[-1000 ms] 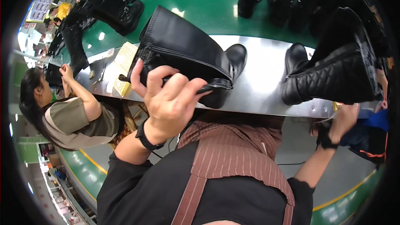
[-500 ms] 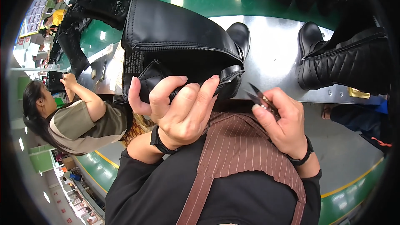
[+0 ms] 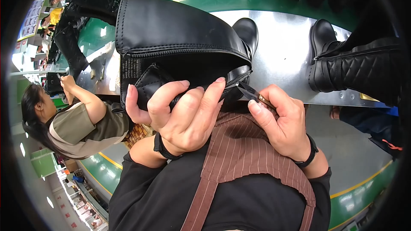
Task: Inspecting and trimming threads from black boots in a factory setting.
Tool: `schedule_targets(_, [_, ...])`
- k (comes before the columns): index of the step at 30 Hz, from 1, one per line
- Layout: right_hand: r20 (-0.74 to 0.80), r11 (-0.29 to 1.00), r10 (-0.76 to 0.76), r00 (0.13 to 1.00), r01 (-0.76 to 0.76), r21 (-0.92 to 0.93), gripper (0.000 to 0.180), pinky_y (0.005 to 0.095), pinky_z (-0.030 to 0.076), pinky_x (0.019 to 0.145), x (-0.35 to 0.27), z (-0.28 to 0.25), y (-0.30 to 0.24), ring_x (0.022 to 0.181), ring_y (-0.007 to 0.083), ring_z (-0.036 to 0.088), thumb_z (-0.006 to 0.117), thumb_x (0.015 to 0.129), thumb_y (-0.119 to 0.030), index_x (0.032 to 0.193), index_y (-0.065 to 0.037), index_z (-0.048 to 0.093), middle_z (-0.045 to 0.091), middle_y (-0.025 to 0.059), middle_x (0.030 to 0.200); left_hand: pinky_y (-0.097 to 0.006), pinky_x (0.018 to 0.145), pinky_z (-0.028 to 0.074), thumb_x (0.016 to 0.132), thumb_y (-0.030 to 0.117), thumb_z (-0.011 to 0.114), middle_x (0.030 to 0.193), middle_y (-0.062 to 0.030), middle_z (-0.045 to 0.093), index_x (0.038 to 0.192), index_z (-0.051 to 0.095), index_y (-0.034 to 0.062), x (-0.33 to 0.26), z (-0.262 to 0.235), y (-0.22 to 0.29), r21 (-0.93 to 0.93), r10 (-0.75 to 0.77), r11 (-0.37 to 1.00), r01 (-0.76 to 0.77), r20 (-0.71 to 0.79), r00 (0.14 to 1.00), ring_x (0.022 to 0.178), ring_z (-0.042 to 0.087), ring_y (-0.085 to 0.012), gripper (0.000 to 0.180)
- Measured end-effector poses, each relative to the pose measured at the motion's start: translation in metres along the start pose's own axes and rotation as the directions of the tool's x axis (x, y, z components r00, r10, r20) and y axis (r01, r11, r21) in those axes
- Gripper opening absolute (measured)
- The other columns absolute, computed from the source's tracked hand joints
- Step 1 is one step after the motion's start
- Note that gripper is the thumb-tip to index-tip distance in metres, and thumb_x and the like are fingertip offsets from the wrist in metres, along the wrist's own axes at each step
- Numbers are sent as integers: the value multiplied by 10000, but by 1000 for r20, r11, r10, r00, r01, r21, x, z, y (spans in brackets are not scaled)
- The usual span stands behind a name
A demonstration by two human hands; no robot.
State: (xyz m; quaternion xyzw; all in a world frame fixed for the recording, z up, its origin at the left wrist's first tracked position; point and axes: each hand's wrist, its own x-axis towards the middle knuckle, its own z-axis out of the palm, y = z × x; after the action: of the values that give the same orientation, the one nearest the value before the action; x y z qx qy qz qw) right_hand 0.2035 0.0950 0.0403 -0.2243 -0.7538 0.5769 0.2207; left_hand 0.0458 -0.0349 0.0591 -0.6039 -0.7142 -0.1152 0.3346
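Here the left hand (image 3: 184,113) grips the open top of a tall black boot (image 3: 180,38), fingers curled, while the right hand (image 3: 280,122) pinches small snips (image 3: 252,95) beside its zipper, above the steel worktop (image 3: 282,55).

A small label (image 3: 133,73) is sewn inside the open top of the tall black boot (image 3: 180,38), just left of the quilted lining — a narrow upright strip, dark, with rows of pale print too small to tell apart. It sits just above the thumb of the left hand (image 3: 180,115), which grips the boot's top edge.

Far to the left of the boot, near the rim of the view, a board (image 3: 31,17) stands at a slant — pale, with a grid of small coloured squares, mostly blue and white.

Well below the boot, at the lower left, a strip of wall carries red signs (image 3: 64,209), tiny and blurred.
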Motion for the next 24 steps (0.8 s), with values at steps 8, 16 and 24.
schedule_targets(8, [-42, 980, -140, 989, 133, -149, 192, 347, 399, 488, 1, 2, 4, 497, 257, 539, 725, 857, -156, 808, -27, 591, 570, 88, 660, -609, 1103, 114, 736, 282, 705, 791, 102, 549, 920, 779, 218, 0, -1, -1, 6, -7, 1000, 7, 1, 1000, 927, 520, -130, 209])
schedule_targets(16, [-53, 966, -206, 977, 194, -172, 181, 348, 383, 488, 3, 2, 5, 481, 266, 515, 728, 837, -146, 794, -37, 590, 558, 73, 654, -515, 1145, 147, 649, 238, 786, 706, 110, 525, 917, 783, 228, 3, 0, 0, 25, 31, 999, -29, -48, 998, 879, 530, -138, 268])
schedule_targets(24, [-19, 980, -184, 983, 181, -81, 191, 336, 384, 487, 0, 4, 13, 476, 229, 507, 710, 853, -140, 781, -25, 576, 533, 82, 646, -594, 1102, 131, 725, 288, 719, 760, 109, 539, 937, 780, 224, 2, -5, 1, -12, 7, 1000, -7, 36, 999, 924, 516, -122, 230])
